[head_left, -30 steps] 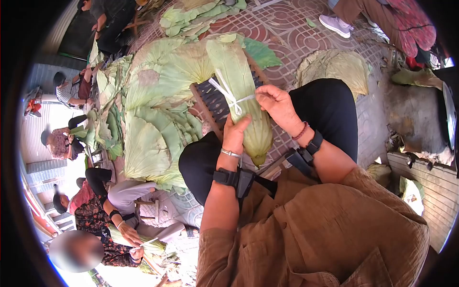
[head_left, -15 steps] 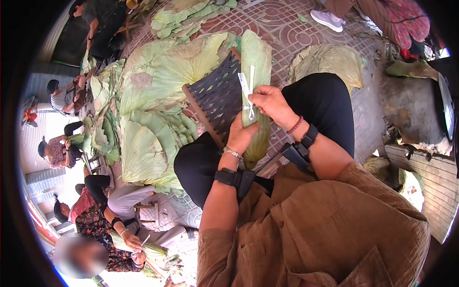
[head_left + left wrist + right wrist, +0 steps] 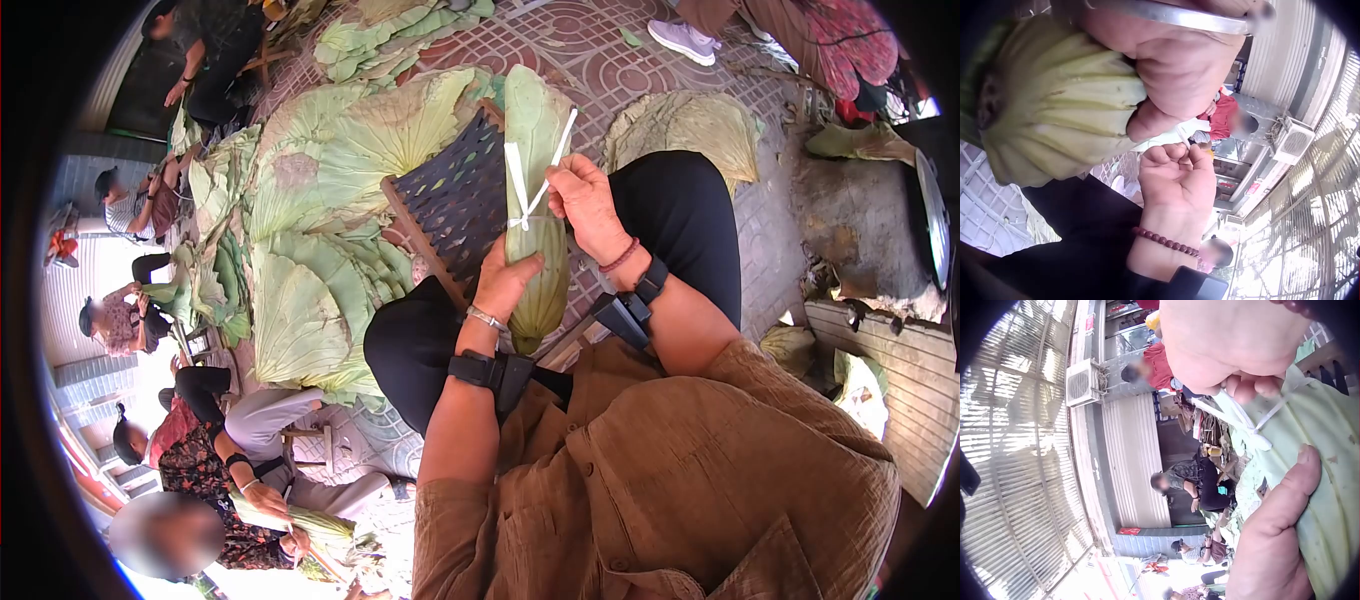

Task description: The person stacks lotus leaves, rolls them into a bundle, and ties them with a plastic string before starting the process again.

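A long folded bundle of green lotus leaf (image 3: 537,115) stands between the knees, a white strip (image 3: 516,175) tied round its middle. My left hand (image 3: 506,282) grips the bundle below the strip, thumb across its front. In the left wrist view the gathered, ribbed lower end of the bundle (image 3: 1066,112) shows beside the palm. My right hand (image 3: 590,208) pinches one end of the strip, just right of the knot, and that end sticks up past the fingers. The strip's other end points up to the left. In the right wrist view the knot (image 3: 1259,434) lies against the leaf.
A low stool with a dark woven seat (image 3: 450,195) stands just beyond the bundle. Large flat leaves (image 3: 310,290) are piled to the left, and another leaf stack (image 3: 685,140) lies to the right. Several people sit along the left side; one works on a similar bundle (image 3: 320,520).
The bundle has swung from leaning left to nearly upright. The small loop under the knot is gone, and the strip's ends now spread in a V. My right hand has drawn slightly rightward.
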The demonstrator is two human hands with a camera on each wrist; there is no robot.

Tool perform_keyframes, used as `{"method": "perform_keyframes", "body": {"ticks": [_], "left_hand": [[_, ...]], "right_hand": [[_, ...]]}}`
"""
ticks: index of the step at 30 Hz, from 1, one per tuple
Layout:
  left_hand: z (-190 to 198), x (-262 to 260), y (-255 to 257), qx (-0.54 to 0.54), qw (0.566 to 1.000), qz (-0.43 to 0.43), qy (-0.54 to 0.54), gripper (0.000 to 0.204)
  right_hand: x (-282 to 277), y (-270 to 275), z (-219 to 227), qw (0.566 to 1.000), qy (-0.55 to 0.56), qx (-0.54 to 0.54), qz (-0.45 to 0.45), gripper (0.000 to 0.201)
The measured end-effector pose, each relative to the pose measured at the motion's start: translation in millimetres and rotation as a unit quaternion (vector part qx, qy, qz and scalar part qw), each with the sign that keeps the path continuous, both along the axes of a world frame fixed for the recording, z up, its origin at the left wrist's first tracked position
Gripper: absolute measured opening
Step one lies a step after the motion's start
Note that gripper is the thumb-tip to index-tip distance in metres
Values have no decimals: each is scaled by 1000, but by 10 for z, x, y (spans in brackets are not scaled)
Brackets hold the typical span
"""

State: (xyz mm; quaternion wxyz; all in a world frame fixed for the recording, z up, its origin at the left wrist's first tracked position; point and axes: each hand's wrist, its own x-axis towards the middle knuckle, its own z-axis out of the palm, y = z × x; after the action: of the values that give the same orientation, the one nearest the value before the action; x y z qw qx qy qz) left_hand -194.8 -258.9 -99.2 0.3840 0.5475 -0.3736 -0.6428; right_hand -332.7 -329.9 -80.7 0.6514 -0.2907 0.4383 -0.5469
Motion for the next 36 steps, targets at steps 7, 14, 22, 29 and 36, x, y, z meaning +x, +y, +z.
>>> {"method": "perform_keyframes", "body": {"ticks": [7,14,22,29,36], "left_hand": [[-11,9,8,-3,1000,11,-13,43],[92,22,0,26,986,112,121,40],[57,120,-43,-59,948,203,237,39],[-83,197,-151,-167,930,321,67,36],[-112,352,-138,-187,898,387,-98,16]], "right_hand": [[-217,-182,24,992,-9,-42,-116,14],[-62,-86,-35,993,101,-53,-6,24],[67,147,-215,947,-88,123,283,49],[84,157,-177,962,-6,60,268,40],[120,199,-86,956,69,11,285,38]]}}
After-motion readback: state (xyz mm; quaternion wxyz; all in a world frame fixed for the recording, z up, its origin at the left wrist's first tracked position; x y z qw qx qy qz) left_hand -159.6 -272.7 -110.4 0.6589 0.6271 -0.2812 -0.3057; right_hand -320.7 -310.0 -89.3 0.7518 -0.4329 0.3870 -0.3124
